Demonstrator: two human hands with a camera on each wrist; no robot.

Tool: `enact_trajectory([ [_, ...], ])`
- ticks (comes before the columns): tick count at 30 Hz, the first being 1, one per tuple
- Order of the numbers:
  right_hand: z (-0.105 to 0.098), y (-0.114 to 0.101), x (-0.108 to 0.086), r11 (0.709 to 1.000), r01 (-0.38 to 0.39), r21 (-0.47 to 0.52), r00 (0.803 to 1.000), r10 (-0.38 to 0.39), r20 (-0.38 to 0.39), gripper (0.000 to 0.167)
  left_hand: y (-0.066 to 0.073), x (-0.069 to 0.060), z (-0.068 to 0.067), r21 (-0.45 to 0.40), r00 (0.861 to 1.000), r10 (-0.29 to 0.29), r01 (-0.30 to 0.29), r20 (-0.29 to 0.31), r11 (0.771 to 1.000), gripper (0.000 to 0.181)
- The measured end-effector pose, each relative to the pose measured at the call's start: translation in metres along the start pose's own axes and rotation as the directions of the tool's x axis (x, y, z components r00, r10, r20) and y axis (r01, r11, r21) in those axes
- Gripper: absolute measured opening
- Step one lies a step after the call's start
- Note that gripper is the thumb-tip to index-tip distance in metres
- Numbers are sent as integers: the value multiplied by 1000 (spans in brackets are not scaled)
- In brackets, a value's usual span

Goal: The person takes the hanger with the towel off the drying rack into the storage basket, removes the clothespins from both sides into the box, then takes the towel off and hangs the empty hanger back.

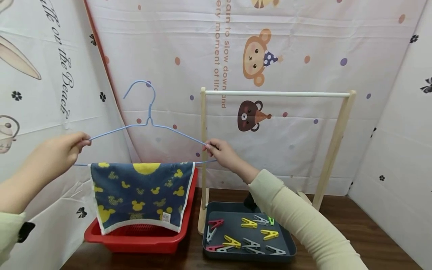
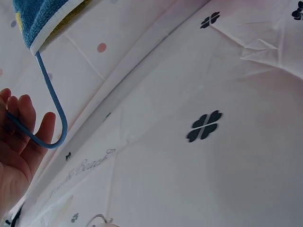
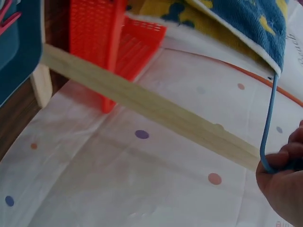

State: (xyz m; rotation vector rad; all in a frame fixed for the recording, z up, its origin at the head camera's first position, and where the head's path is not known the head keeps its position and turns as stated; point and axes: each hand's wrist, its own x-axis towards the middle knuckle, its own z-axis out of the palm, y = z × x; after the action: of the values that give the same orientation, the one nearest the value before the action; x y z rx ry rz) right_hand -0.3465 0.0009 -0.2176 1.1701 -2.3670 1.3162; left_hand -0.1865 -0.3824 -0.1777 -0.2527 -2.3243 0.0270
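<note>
A blue wire hanger (image 1: 149, 112) is held up in the head view, its hook at the top. My left hand (image 1: 65, 150) grips its left shoulder and my right hand (image 1: 221, 152) pinches its right shoulder. Over the bottom bar hangs a blue towel (image 1: 135, 195) with yellow shapes and a white edge. In the left wrist view the left hand (image 2: 19, 142) has its fingers curled round the hanger's wire (image 2: 54, 101). The right wrist view has the right hand (image 3: 286, 175) closed on the wire (image 3: 268, 123), below a towel corner (image 3: 265, 42).
A red basket (image 1: 141, 245) stands behind and below the towel. Right of it, a dark tray (image 1: 249, 257) holds several coloured clips. Behind the tray stands a wooden rack with a white rail (image 1: 276, 93). Printed cloth (image 1: 175, 75) hangs round the back and sides.
</note>
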Motion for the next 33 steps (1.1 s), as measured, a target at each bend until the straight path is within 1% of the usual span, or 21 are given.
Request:
enact_trajectory([
  [3,-4,-4,3,998,-55,31,997,56,-50,26,3,9,-5,-9,999,-33,33,41,999,12],
  [7,-9,-9,6,995,-90,52,993,93,-71,26,6,19,-10,-18,987,-97,100,125,995,28],
  [8,-11,-11,6,995,-92,49,992,96,-76,26,7,21,-11,-24,985,-110,114,134,993,33],
  [10,-13,-13,7,995,-92,50,992,96,-87,26,9,23,-12,-33,984,-132,137,124,990,42],
  [12,-14,-15,7,994,-99,46,990,103,-94,25,13,23,-13,-43,987,-141,144,77,989,49],
  [13,-14,-16,8,993,-105,44,990,109,-94,26,16,23,-13,-45,990,-138,140,42,989,52],
  [14,-14,-18,8,993,-112,39,989,115,-91,26,19,22,-13,-42,993,-120,119,-7,992,54],
  [15,-14,-20,9,992,-119,35,989,121,-85,26,22,20,-12,-32,994,-95,93,-54,995,55],
  [17,-14,-24,11,991,-130,31,989,132,-72,26,32,16,-11,-23,990,-25,22,-140,999,56],
  [19,-14,-29,13,990,-136,32,989,137,-62,26,43,14,-8,-27,982,49,-55,-181,998,55],
  [20,-15,-32,13,990,-136,31,989,138,-61,26,49,13,-6,-31,980,88,-95,-181,995,54],
  [22,-17,-37,15,989,-139,42,988,142,-63,25,60,15,0,-57,982,137,-145,-130,988,51],
  [23,-18,-39,15,989,-142,43,987,144,-66,25,65,17,3,-70,984,154,-161,-89,985,49],
  [24,-19,-41,16,988,-146,43,986,148,-70,25,69,19,6,-80,986,164,-167,-43,983,47],
  [26,-21,-43,16,986,-158,47,984,161,-76,25,76,24,11,-83,982,184,-181,33,980,44],
  [30,-24,-46,17,982,-179,62,980,184,-82,26,83,33,17,-75,973,175,-165,149,983,40],
  [33,-23,-46,16,980,-185,73,978,192,-88,26,84,37,20,-54,968,148,-140,202,989,36],
])
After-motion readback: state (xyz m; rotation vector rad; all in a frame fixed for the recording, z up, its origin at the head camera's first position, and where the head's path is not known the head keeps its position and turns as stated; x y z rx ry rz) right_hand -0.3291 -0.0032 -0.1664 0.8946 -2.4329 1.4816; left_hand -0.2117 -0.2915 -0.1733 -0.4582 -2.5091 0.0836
